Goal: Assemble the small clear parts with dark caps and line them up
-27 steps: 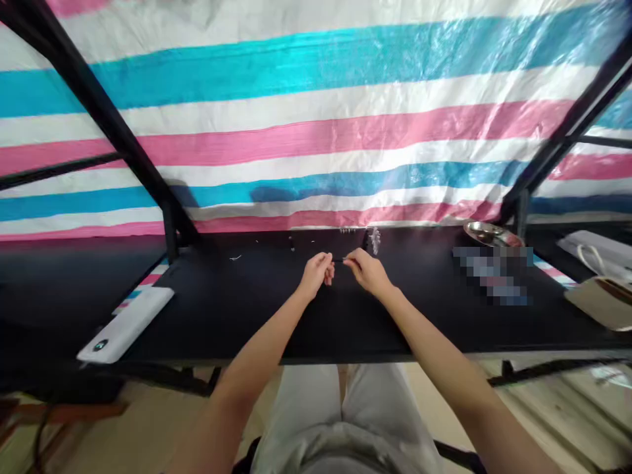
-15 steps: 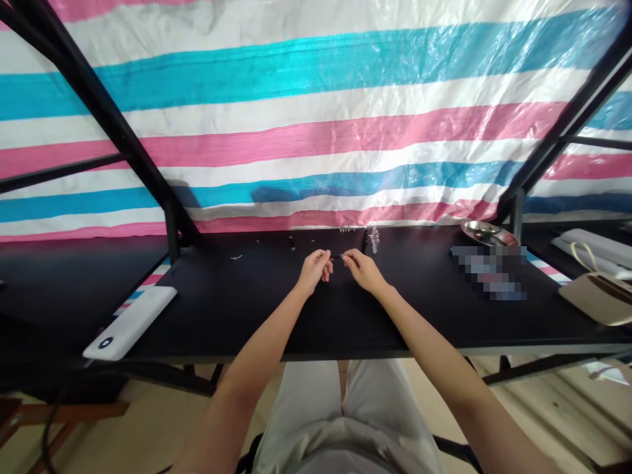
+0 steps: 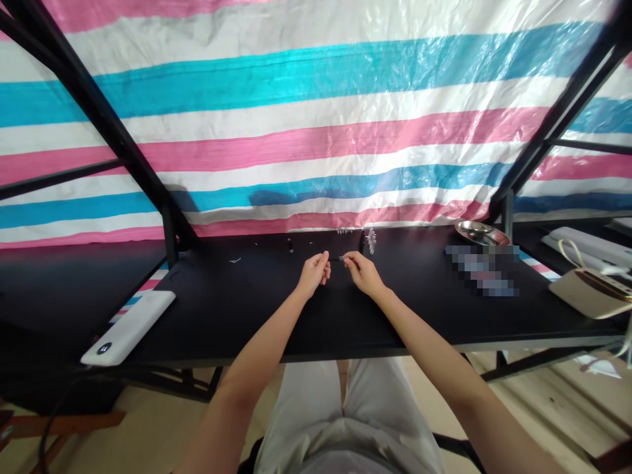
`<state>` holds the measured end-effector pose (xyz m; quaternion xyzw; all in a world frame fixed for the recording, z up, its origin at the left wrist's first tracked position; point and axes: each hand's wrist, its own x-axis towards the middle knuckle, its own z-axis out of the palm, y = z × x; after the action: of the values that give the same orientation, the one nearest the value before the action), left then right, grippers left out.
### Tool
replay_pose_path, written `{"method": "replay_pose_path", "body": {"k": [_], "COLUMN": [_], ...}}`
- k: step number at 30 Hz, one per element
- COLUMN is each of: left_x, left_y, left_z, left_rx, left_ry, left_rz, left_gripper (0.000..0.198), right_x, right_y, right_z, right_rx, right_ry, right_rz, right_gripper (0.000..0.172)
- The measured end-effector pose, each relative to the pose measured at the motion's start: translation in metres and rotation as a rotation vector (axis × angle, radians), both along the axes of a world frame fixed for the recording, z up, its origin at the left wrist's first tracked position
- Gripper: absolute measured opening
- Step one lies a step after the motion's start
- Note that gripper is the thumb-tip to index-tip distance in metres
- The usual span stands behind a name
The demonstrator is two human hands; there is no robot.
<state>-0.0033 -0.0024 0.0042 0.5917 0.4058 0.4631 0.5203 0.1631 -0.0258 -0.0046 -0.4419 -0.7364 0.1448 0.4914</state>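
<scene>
Over the middle of the black table (image 3: 217,316), my left hand (image 3: 314,272) and my right hand (image 3: 364,271) face each other with bent fingers. Between them runs a thin dark rod (image 3: 335,260), slim like a pen. My left fingers are closed on its left end. At the other end, where a small pale tip shows, my right thumb and fingers pinch it. Its exact kind is too small to make out. Just beyond my right hand lie a dark slim piece (image 3: 362,241) and a cluster of small clear pieces (image 3: 371,241).
Small bits (image 3: 344,230) line the table's back edge. A dark piece (image 3: 290,245) and a pale curled strand (image 3: 235,261) lie left. Around the edges are a white power bank (image 3: 129,329), a metal dish (image 3: 481,232), a blurred-out item (image 3: 486,271) and a beige bag (image 3: 590,293).
The view has shifted slightly. Both hands stay nearly in place on the rod, with a little more of the gap between them showing.
</scene>
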Motion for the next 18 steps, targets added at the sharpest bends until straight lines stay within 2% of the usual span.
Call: {"method": "replay_pose_path", "body": {"k": [11,15,18], "left_x": [-0.003,-0.005,-0.008], "left_y": [0.003,0.005,0.009], "left_z": [-0.002,-0.006,-0.009], "left_rx": [0.021,0.069,0.078], "left_ry": [0.007,0.019,0.043], "left_rz": [0.054,0.091,0.189], "left_gripper": [0.042,0.041,0.039], "right_x": [-0.003,0.000,0.005], "right_y": [0.008,0.010,0.013], "right_z": [-0.010,-0.011,-0.013], "right_rx": [-0.108,-0.064,-0.049], "right_ry": [0.069,-0.047,-0.106], "right_rz": [0.051,-0.028,-0.074], "right_gripper": [0.029,0.024,0.021]}}
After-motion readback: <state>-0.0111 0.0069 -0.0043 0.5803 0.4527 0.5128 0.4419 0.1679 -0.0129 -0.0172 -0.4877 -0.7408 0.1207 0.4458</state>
